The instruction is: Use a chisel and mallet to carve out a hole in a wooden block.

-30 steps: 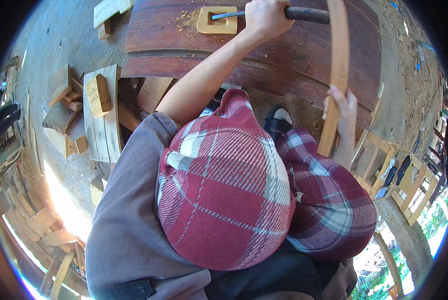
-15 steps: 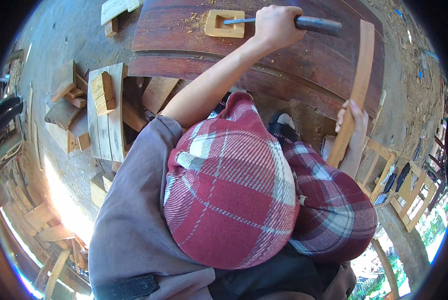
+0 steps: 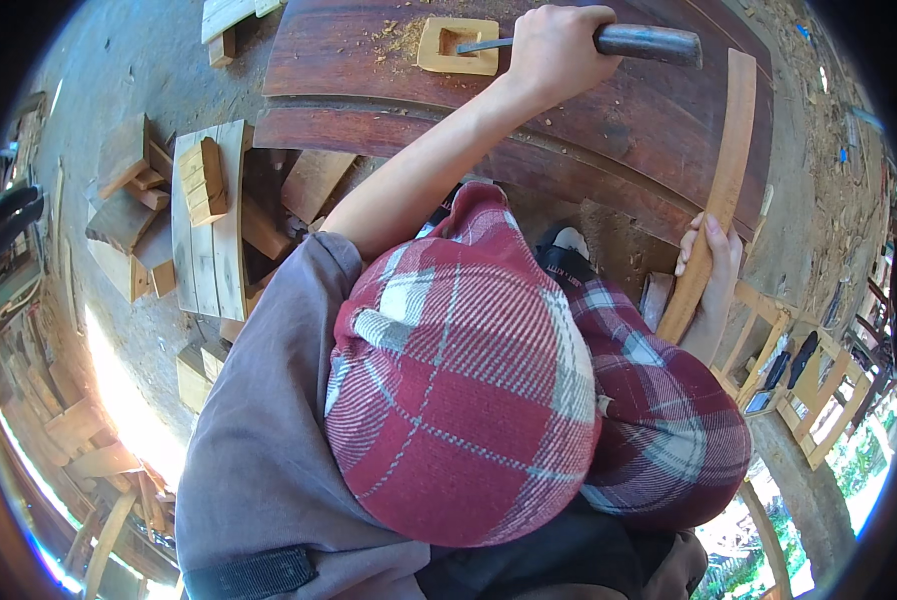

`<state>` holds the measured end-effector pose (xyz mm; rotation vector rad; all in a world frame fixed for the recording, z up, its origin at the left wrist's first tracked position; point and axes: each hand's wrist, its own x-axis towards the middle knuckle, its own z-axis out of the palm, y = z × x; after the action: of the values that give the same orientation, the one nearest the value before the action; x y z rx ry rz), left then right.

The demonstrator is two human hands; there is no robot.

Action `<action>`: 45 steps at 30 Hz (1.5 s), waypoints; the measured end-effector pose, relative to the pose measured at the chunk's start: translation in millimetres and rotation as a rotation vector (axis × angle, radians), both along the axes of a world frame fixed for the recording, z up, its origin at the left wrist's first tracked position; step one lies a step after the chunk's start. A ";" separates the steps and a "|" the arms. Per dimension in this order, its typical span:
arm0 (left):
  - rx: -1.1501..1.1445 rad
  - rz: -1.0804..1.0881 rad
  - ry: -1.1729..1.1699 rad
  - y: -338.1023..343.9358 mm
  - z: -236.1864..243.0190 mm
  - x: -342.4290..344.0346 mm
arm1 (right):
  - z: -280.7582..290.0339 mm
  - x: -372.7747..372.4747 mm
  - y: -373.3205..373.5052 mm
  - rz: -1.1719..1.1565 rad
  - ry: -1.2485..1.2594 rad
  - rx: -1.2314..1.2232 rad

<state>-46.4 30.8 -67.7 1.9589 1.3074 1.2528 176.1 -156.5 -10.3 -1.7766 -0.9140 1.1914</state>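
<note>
My left hand is wrapped around a chisel, its dark handle pointing right and its blade running left. The blade's tip rests inside the square recess of a small pale wood block, which lies on a dark reddish-brown wooden board. Wood chips are scattered around the block's left side. On the right, my right hand grips a long flat wooden bar near its lower part. The bar's far end is up over the board, apart from the chisel handle. My thumb lies across the bar's face.
Left of my legs, a slatted wooden stool carries a wood piece. Stacked offcuts lie beside it on the concrete floor. A wooden frame with dark-handled tools stands at right. My plaid-covered knees are below the board.
My left hand, the chisel and the pale block have shifted slightly right, with the tip still in the recess. My right hand and the wooden bar have come slightly down and to the right.
</note>
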 end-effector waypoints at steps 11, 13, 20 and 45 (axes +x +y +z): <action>-0.104 0.009 -0.019 7.4 1.6 0.5 | 21.6 10.2 2.1 -0.044 -0.140 0.086; -0.094 0.004 0.014 8.1 -1.6 3.2 | 22.5 7.1 6.7 -0.134 0.112 0.322; -0.085 0.015 0.079 10.2 -15.7 2.8 | 0.1 -16.0 19.4 0.059 -0.080 0.127; -0.029 0.049 0.158 8.0 -18.2 -3.0 | 20.6 -16.9 23.2 -0.068 0.041 0.168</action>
<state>-49.4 38.8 -85.9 2.0519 1.4491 1.1139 159.3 -133.3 10.3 -1.6308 -0.8959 1.0724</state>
